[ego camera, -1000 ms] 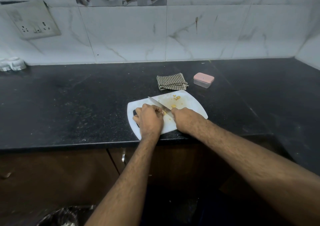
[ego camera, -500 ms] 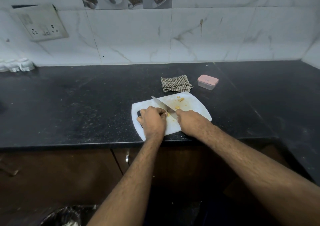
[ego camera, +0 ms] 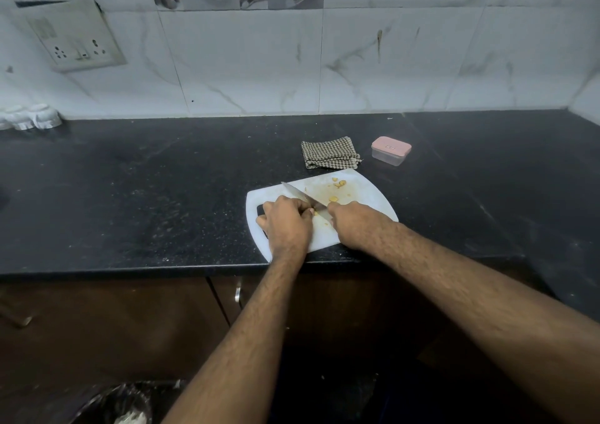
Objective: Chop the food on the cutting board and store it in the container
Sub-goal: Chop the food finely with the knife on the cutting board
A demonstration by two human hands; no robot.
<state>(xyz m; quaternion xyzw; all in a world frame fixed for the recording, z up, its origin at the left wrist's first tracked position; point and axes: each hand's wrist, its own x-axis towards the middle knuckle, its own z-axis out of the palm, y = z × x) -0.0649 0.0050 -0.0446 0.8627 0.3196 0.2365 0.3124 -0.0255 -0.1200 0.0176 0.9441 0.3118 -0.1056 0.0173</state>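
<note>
A white cutting board (ego camera: 363, 193) lies at the front edge of the black counter. My right hand (ego camera: 354, 224) grips a knife (ego camera: 300, 194) whose blade slants up to the left across the board. My left hand (ego camera: 287, 224) is curled over a small yellowish piece of food (ego camera: 314, 212) right beside the blade; most of that piece is hidden under the fingers. A few cut yellow slices (ego camera: 339, 183) lie near the board's far edge, and one more slice (ego camera: 333, 199) lies by the blade. A small clear container with a pink lid (ego camera: 390, 150) stands closed behind the board to the right.
A folded checked cloth (ego camera: 329, 152) lies just behind the board. The black counter (ego camera: 146, 196) runs left and right, with a white tiled wall and a socket plate (ego camera: 76, 39) behind. White objects (ego camera: 29, 116) sit far left. A lined bin (ego camera: 120, 404) is below, by wooden cabinet doors.
The knife and both hands stay in the same place on the board, with only slight shifts of the blade. The view has drifted a little.
</note>
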